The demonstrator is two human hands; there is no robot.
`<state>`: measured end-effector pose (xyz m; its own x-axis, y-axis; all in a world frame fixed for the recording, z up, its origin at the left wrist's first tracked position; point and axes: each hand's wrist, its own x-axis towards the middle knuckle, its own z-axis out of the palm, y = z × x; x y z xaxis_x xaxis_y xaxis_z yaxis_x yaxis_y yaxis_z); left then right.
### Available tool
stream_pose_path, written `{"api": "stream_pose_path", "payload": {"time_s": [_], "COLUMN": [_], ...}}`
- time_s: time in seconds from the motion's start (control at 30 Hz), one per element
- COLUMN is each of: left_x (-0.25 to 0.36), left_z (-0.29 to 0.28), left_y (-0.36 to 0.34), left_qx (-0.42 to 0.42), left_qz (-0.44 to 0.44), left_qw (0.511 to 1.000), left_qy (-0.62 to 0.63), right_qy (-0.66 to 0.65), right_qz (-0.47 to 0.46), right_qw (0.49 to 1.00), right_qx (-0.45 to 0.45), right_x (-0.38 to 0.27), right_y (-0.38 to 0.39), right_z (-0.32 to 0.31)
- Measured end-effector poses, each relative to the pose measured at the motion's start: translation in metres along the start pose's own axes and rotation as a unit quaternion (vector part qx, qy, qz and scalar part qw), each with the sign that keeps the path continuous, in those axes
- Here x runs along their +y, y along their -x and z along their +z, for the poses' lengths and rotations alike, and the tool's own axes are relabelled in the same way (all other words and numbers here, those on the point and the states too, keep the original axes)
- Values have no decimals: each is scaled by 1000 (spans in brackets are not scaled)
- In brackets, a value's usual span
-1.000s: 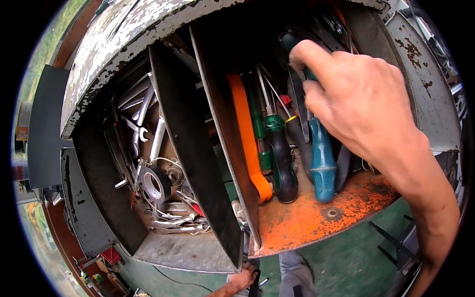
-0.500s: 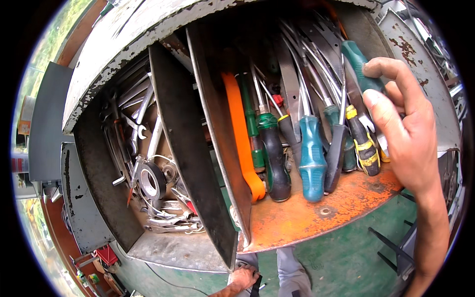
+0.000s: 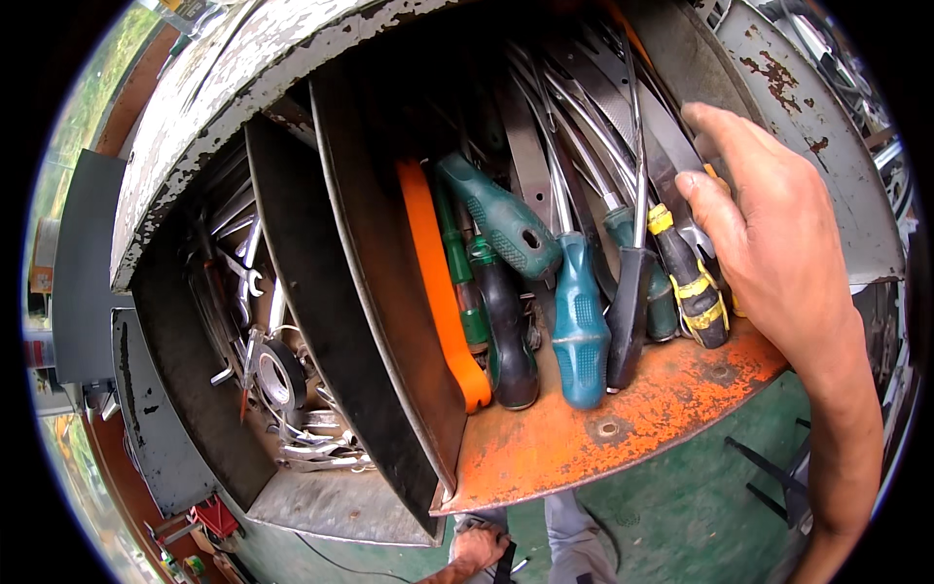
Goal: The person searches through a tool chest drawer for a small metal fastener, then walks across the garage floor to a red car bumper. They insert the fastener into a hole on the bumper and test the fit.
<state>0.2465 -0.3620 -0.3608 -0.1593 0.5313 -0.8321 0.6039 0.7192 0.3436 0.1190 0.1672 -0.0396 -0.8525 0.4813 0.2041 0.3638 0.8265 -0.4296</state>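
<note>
I have my right hand [image 3: 778, 229] well to the right of the orange strip [image 3: 438, 292], over the far side of the drawer. It looks released: thumb and index finger are parted and I see nothing pinched between them, though my other fingers are hidden. My left hand [image 3: 479, 547] is lower than the orange strip, by the grey trousers [image 3: 576, 540]; I cannot tell whether it is grasping anything.

Nearest my right hand lies the yellow-and-black handled tool [image 3: 699, 297], right of the orange strip beyond the teal screwdriver [image 3: 581, 336] and the black-handled screwdriver [image 3: 629, 316]. I judge it stiff and fairly light, with a grippy, ridged handle that should hold unless it is oily. I'd take it around the middle of that handle, thumb on one side and fingers on the other, and draw it lengthwise, since its far end is crowded by metal and could snag.

The flat steel blade [image 3: 666, 136], just beside my fingertips and farther up than the orange strip, looks rigid, smoother and more slippery; its edges may be sharp, so I'd pinch its flat faces. The green handle with a hole [image 3: 506, 224], just right of the orange strip, seems chunky and tough, best wrapped whole. None looks fragile.
</note>
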Motion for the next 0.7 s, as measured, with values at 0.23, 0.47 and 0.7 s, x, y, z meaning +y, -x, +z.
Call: {"api": "stream_pose_path", "payload": {"time_s": [0.23, 0.47, 0.7], "left_x": [5, 14, 20], "left_z": [-15, -22, -41], "left_y": [-1, 4, 4], "left_qx": [10, 183, 109], "left_qz": [-30, 55, 6], "left_qw": [997, 976, 983], "left_qy": [66, 100, 149], "right_qy": [144, 228, 199], "right_qz": [9, 14, -2], "right_qw": [989, 973, 980], "right_qx": [-12, -35, -16], "right_x": [12, 20, 22], "right_y": [-5, -4, -1], "right_z": [2, 4, 8]}}
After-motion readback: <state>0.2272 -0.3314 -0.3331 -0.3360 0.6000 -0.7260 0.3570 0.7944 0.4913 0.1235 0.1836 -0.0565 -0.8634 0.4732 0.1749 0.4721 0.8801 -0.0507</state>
